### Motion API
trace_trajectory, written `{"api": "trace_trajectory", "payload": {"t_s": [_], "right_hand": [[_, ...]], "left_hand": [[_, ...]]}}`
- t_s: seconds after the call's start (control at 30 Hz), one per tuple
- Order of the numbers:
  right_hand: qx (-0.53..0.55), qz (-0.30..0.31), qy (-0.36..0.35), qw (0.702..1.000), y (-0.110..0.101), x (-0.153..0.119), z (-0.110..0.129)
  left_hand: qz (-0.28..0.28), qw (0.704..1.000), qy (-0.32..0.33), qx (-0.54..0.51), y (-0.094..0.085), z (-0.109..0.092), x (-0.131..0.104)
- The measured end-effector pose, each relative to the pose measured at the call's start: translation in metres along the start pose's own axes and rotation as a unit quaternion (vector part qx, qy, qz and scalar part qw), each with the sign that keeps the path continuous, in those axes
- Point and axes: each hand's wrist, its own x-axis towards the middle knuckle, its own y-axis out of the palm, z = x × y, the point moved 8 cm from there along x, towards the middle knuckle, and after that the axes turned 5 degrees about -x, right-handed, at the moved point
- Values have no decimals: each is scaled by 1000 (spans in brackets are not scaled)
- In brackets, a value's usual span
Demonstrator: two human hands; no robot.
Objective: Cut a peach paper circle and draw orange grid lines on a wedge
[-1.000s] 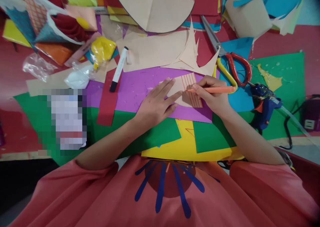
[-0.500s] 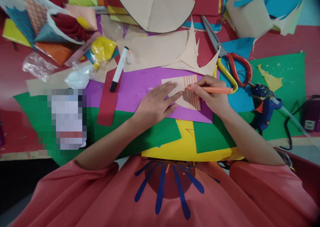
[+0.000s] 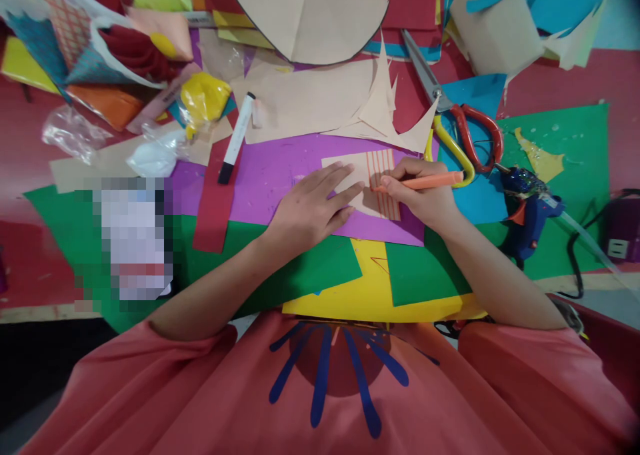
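My right hand (image 3: 424, 191) grips an orange marker (image 3: 435, 180), its tip on a small beige piece of paper (image 3: 361, 200). Several orange stripes run down the right part of that paper. Flat on its left side lies my left hand (image 3: 315, 205), fingers spread. Beneath the paper is a purple sheet (image 3: 250, 198). A white marker with a black cap (image 3: 238, 135) rests left of my hands, partly over a red strip (image 3: 213, 218).
Scissors with red and yellow handles (image 3: 445, 108) lie beyond my right hand. A blue glue gun (image 3: 533, 218) sits on green paper to the right. Beige offcuts (image 3: 310, 98), a yellow clay packet (image 3: 205, 98) and a blurred-out phone-like object (image 3: 133, 241) lie around.
The marker tip has moved down along a stripe toward me, my right hand shifting slightly with it. My left hand stays in place on the paper.
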Motion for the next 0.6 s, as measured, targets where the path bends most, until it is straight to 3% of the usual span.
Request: {"api": "trace_trajectory", "payload": {"t_s": [0.17,0.33,0.6], "right_hand": [[0,4,10,1000,0,-1,0],[0,-49,-6,999,-10,-2,3],[15,-24,-1,1000,-3,-3,1]], "left_hand": [[2,1000,-6,-2,1,2,0],[-8,1000,-15,4,3,6,-1],[2,1000,-10,-13,6,6,-2]]}}
